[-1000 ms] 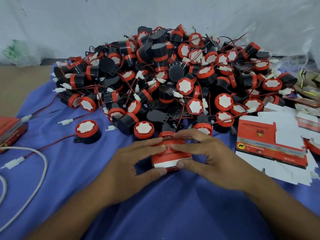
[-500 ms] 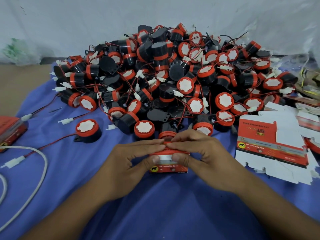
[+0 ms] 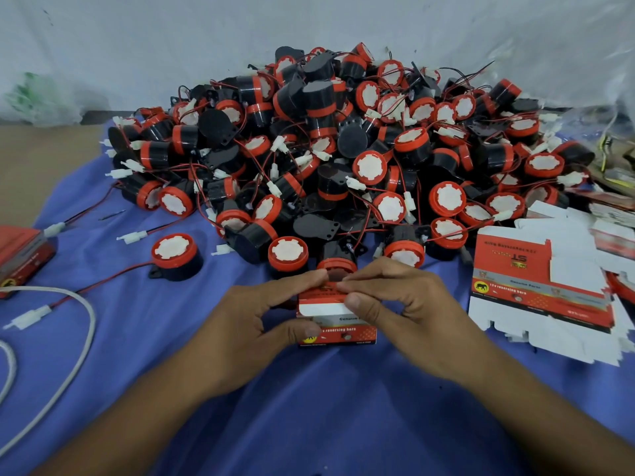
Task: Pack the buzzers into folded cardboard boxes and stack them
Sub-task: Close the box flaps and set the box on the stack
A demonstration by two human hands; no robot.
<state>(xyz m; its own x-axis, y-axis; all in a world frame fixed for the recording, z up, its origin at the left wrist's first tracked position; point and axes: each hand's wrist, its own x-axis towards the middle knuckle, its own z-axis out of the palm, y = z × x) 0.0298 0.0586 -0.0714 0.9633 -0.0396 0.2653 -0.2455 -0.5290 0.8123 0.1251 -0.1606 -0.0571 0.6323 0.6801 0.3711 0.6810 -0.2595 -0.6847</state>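
Note:
A small red cardboard box point(image 3: 338, 329) stands on the blue cloth point(image 3: 309, 407) just in front of me, its printed side facing me and a white flap showing near its top. My left hand point(image 3: 254, 324) grips the box's left side, thumb on the front. My right hand point(image 3: 402, 304) pinches the top flap, thumb on the white strip. Behind the box lies a big heap of red-and-black buzzers point(image 3: 343, 159) with red wires and white plugs. One buzzer point(image 3: 174, 257) sits alone to the left. What is inside the box is hidden.
Flat unfolded box blanks point(image 3: 546, 290) lie stacked at the right. A closed red box point(image 3: 24, 259) sits at the left edge, with a white cable point(image 3: 68, 352) looping below it. A pale sheet hangs behind the heap; bare brown surface shows at the far left.
The box has been turned upright so its printed front faces me. Both hands shifted from cupping it to working the top flap.

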